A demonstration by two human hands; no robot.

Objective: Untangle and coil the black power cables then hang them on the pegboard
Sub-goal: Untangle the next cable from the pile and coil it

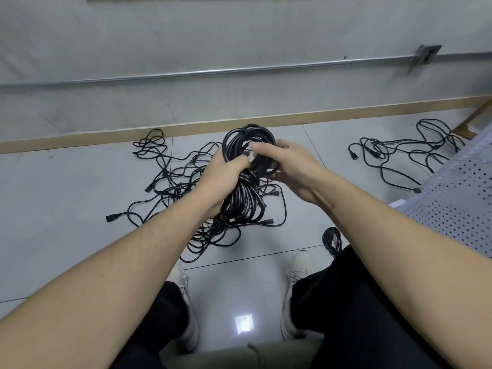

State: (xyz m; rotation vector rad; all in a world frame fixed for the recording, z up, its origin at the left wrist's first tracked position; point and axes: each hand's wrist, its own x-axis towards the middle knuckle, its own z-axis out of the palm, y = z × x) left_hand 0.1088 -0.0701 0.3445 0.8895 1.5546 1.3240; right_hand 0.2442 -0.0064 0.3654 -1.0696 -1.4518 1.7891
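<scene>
Head view: a person sits over a tiled floor, both forearms extended; the left hand grips a coil of black cable at its waist, fingers curled round the bunched strands; the right hand holds the same coil from the other side, index finger laid across the upper loop, remaining fingers wrapped at the pinch point. The coil is held in the air above the floor, roughly figure-eight in form, an upper loop above the hands and a longer lower loop hanging below; a plug dangles beside the lower loop. Under it lies a tangle of loose cables, not yet sorted; a second heap lies well apart to the right, near the perforated pegboard; a small bundle rests by the right shoe. Judgement: the coil appears moderately heavy and limp, with springy strands inclined to slip apart if the waist is released; the smooth jacket offers little friction; the sound hold is at the cinched waist, loops gathered together, plugs kept clear; hanging is not yet begun.
</scene>
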